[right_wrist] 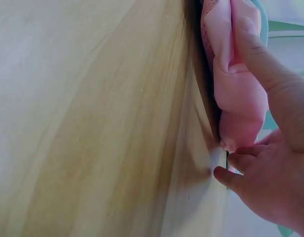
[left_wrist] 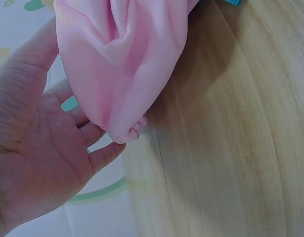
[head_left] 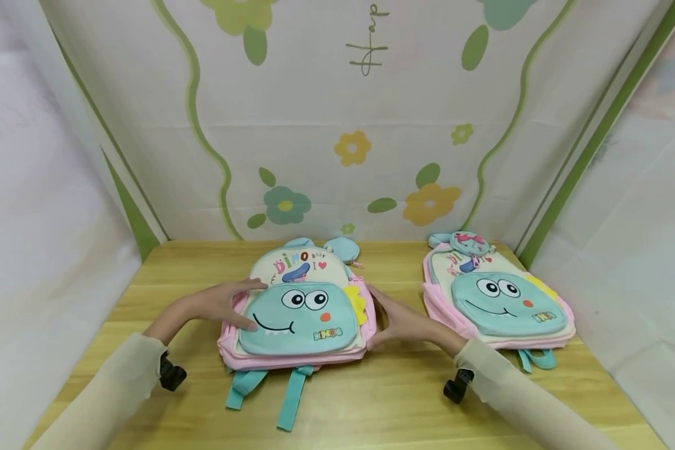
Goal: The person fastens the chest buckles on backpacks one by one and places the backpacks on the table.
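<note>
A dinosaur-face backpack (head_left: 300,312), cream, teal and pink, lies front up on the table. My left hand (head_left: 222,304) holds its left side, thumb over the teal front pocket. The left wrist view shows the fingers of that hand (left_wrist: 43,143) around the end of the pink side panel (left_wrist: 122,64). On the opposite side my right hand (head_left: 402,319) grips the pink edge, thumb lower and fingers higher, with a gap at the palm. In the right wrist view its thumb and bent fingers (right_wrist: 240,160) touch the pink side (right_wrist: 240,94).
A second matching backpack (head_left: 497,300) lies to the right, a round pouch (head_left: 469,242) at its top. Teal straps (head_left: 295,397) of the held backpack trail toward the front of the wooden table (head_left: 365,406). A flower-printed cloth (head_left: 326,106) stands behind, with white cloth on both sides.
</note>
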The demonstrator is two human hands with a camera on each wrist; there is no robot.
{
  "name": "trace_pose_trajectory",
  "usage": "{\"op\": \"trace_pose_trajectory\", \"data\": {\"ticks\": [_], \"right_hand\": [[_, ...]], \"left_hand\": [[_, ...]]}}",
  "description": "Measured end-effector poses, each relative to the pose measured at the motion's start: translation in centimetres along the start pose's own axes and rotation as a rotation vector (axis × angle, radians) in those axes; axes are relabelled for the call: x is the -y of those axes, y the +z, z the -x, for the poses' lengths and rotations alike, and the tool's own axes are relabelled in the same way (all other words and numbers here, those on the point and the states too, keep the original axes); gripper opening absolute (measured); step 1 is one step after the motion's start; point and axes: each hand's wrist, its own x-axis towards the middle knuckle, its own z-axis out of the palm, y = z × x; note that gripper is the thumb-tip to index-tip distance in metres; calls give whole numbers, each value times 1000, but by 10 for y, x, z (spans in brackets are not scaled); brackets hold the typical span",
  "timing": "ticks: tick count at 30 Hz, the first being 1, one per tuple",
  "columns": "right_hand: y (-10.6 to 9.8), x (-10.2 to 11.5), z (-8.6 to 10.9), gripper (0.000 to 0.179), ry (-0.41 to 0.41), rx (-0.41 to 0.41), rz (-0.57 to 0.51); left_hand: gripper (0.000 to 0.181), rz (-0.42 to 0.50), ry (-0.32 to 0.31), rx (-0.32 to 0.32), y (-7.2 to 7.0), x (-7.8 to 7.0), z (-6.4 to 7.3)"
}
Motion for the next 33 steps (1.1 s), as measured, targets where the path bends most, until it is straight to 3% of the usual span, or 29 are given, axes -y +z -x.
{"op": "trace_pose_trajectory", "data": {"ticks": [14, 20, 23, 33], "right_hand": [[1, 7, -1, 137, -18, 23, -55], [4, 10, 2, 137, -25, -13, -121], [4, 12, 2, 133, -66, -41, -164], [4, 25, -5, 118, -99, -161, -372]], "left_hand": [[94, -7, -11, 8, -1, -3, 0], [95, -9, 11, 10, 1, -1, -1], [96, -3, 11, 10, 2, 1, -1], [99, 41, 13, -10, 6, 6, 0]]}}
